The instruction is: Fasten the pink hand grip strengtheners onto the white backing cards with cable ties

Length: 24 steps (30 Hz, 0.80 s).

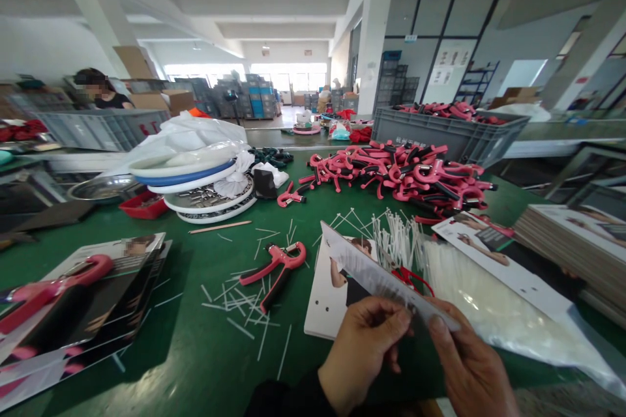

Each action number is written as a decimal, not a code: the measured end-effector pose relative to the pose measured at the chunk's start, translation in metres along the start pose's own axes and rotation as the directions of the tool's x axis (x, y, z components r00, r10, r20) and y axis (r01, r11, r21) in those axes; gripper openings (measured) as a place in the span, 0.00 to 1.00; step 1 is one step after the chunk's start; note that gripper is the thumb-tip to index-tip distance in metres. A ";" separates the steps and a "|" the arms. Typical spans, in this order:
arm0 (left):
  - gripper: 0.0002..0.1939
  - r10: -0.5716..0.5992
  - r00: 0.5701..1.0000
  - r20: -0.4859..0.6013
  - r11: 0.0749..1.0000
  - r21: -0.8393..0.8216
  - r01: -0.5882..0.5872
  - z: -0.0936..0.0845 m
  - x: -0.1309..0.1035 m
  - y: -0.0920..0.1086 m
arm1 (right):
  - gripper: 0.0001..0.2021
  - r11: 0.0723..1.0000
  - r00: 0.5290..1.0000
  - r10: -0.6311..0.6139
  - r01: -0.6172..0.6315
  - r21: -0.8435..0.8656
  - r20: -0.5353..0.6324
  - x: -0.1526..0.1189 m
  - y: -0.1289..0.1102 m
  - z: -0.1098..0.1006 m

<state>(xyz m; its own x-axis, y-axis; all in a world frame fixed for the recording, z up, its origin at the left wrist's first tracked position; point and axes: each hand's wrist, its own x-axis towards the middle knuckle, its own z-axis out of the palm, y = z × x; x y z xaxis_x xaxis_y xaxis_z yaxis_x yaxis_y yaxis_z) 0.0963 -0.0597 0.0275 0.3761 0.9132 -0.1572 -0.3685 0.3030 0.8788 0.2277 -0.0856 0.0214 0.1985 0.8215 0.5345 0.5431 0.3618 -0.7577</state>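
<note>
My right hand (476,361) grips a printed cardboard card (376,273) by its near end, thumb on top, holding it tilted on edge. Against the card's face, the fingers of my left hand (364,342) are pinched together; whatever is between them is too small to make out. Beneath the raised card lies a stack of similar cards (320,293). Just behind it stands a bunch of white cable ties (398,238), beside a clear plastic bag of cable ties (482,287). A pink and black hand grip strengthener (281,267) rests left of the stack, among cut tie ends (239,303).
Finished-looking cards with hand grips (53,313) lie at left. A heap of hand grips (391,169) sits before a grey crate (450,133). Stacked trays (210,199) hold metal parts. More cards (577,241) are piled at right. A person (105,91) is at the far left.
</note>
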 end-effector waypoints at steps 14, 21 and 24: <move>0.16 0.058 0.998 -0.012 0.995 -0.077 -0.059 -0.001 -0.004 0.009 | 0.10 0.954 0.963 -0.257 0.265 -0.138 0.075 -0.003 0.003 0.000; 0.15 0.193 0.965 -0.178 0.958 -0.179 -0.225 -0.013 -0.017 -0.003 | 0.15 0.787 0.822 -0.498 0.562 -0.254 0.277 -0.012 0.013 0.011; 0.13 0.279 0.915 -0.292 0.930 -0.154 -0.333 -0.021 -0.028 -0.005 | 0.16 0.701 0.761 -0.557 0.645 -0.304 0.332 -0.014 0.008 0.022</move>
<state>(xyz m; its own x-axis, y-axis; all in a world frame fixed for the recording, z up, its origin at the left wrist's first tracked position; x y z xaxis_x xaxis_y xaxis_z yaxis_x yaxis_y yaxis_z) 0.0694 -0.0813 0.0177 -0.0073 0.9995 -0.0302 -0.5990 0.0198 0.8005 0.2114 -0.0842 -0.0007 -0.4221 0.5702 0.7048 0.7570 0.6495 -0.0721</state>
